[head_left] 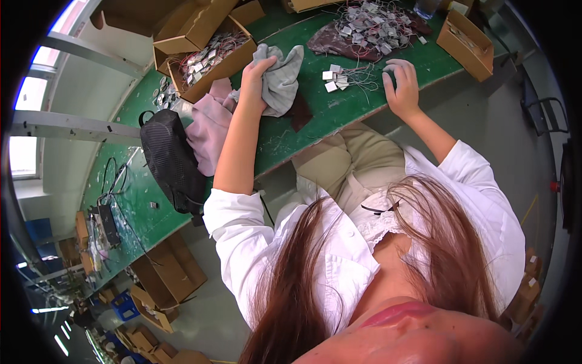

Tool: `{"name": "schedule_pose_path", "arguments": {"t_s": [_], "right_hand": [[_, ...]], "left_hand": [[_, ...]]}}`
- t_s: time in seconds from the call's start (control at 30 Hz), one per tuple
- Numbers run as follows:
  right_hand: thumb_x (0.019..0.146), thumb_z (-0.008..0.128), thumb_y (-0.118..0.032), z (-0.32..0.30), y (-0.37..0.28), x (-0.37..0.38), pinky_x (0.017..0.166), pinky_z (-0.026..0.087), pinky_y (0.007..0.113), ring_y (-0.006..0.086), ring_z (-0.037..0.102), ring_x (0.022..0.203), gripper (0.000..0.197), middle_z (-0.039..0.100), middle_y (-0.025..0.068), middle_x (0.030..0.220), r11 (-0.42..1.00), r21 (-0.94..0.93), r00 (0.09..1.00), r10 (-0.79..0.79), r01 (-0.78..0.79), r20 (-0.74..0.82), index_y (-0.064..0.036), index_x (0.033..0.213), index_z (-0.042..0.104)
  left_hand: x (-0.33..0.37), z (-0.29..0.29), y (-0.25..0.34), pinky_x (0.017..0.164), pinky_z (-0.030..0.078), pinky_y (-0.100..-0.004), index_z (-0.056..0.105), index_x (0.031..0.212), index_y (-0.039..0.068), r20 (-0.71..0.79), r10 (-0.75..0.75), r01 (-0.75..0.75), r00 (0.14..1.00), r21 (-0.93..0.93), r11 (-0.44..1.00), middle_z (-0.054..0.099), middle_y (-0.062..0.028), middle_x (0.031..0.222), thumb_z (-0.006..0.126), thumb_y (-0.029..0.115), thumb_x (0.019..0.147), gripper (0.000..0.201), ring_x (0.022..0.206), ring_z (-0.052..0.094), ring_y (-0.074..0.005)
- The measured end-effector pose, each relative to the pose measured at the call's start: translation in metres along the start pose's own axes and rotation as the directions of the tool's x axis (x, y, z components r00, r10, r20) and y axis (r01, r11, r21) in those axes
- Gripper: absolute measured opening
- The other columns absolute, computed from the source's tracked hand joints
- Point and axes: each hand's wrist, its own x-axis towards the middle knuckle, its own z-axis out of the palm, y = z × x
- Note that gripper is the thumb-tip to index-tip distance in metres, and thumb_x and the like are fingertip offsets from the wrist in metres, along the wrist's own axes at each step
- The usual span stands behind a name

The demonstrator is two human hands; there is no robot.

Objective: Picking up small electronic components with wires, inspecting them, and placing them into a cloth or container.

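Observation:
A grey-green cloth is bunched up in my left hand, whose fingers are closed round it above the green table. My right hand rests at the table's front edge, fingers loosely curved and thumb apart, with nothing visible in it. Its fingertips look greyish. Just left of it lies a small group of white square pieces with thin wires. Farther back, a large heap of similar wired squares is piled on a dark brown cloth.
At the left stand a cardboard box of wired pieces, a pink cloth and a black mesh bag. An open cardboard tray sits at the right edge. Black cables lie farther left; cartons stand below the table.

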Motion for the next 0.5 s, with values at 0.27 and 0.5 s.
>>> {"name": "schedule_pose_path", "arguments": {"t_s": [0.27,0.5], "right_hand": [[0.070,0.049,-0.006,-0.0044,-0.0038,-0.0009,0.072,0.038,0.037,0.0306,0.047,0.080,0.008,0.049,0.0128,0.081,0.999,0.000,0.999,-0.038,0.038,-0.026,-0.0021,0.076,0.048],[0.067,0.049,-0.007,-0.0056,-0.0048,-0.0039,0.068,0.039,0.036,0.0297,0.046,0.078,0.008,0.047,0.0120,0.077,0.999,0.009,0.999,-0.031,0.031,-0.031,-0.0028,0.074,0.047]], "left_hand": [[-0.0010,0.0021,0.0005,0.067,0.049,-0.0316,0.049,0.094,-0.002,0.079,-0.022,0.012,0.997,0.123,0.992,0.056,-0.0118,0.085,0.053,0.009,0.076,0.021,0.074,0.058,-0.0227],[-0.0009,0.0024,-0.0020,0.069,0.049,-0.0318,0.049,0.093,0.000,0.103,-0.019,0.005,0.995,0.137,0.991,0.056,-0.0102,0.085,0.052,0.007,0.076,0.019,0.077,0.057,-0.0216]]}}
